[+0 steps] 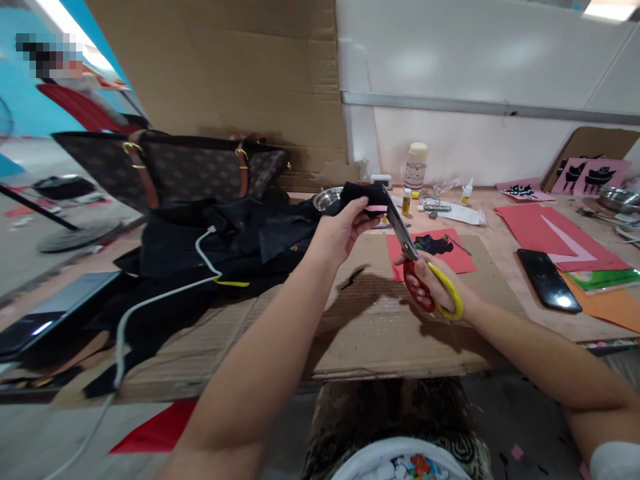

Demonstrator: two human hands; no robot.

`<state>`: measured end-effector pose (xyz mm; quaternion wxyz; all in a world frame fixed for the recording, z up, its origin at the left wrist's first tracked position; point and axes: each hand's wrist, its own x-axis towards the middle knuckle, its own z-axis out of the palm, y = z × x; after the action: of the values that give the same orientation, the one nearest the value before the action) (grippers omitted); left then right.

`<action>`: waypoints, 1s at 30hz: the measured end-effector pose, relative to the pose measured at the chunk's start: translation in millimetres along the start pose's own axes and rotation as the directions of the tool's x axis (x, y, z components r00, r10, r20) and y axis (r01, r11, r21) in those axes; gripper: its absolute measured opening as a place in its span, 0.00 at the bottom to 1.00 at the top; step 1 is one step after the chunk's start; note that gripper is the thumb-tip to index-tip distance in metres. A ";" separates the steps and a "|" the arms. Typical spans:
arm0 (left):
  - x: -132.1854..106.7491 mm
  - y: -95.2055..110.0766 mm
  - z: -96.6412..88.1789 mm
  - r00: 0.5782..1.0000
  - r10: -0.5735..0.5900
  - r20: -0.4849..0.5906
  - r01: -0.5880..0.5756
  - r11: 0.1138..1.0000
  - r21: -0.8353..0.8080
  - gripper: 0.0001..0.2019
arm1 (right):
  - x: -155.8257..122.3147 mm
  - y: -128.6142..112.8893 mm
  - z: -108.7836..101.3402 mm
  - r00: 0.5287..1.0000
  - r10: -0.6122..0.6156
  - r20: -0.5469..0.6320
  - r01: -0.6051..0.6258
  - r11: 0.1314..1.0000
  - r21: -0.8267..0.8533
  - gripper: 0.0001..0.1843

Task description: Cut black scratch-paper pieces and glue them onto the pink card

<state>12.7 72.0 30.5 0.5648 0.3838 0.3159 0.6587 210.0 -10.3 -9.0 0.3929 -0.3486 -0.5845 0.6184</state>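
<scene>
My left hand point(341, 230) pinches a piece of black fabric point(359, 193), raised above the cardboard sheet point(280, 333). A narrow pink strip shows at the fabric near my fingers. In my right hand point(434, 280) is a pair of scissors point(403, 233) with one red and one yellow handle loop, my fingers through the loops. The blades point up and away, alongside the right edge of the fabric; whether they are cutting into it I cannot tell. Beyond the scissors a red paper sheet point(467, 260) lies on the cardboard, bearing a black cut-out shape point(434, 245).
Dark cloth point(175, 240) with a white cable point(165, 303) across it fills the left side, before a brown handbag point(195, 167). At the back stand a tumbler point(416, 167) and a glue bottle point(467, 192). A phone point(549, 280) and red papers point(535, 230) lie right.
</scene>
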 end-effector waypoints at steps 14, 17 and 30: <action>7.5 13.5 -15.2 0.995 -0.051 0.085 0.047 0.998 0.048 0.07 | -4.2 0.2 -3.9 0.988 -0.058 0.145 0.068 0.996 -0.059 0.38; 4.8 17.9 -18.6 0.985 -0.081 0.149 0.068 0.993 0.095 0.05 | -5.7 -0.4 -4.0 0.984 -0.050 0.173 0.062 0.996 -0.061 0.39; 3.3 30.5 -25.8 0.971 -0.143 0.189 0.096 0.966 0.241 0.03 | -3.9 3.5 -6.8 0.975 -0.079 0.207 0.100 0.991 -0.092 0.34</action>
<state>-25.0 70.7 43.8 0.5849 0.4927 0.3528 0.5391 217.5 -10.7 -13.1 0.3405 -0.2767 -0.6672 0.6020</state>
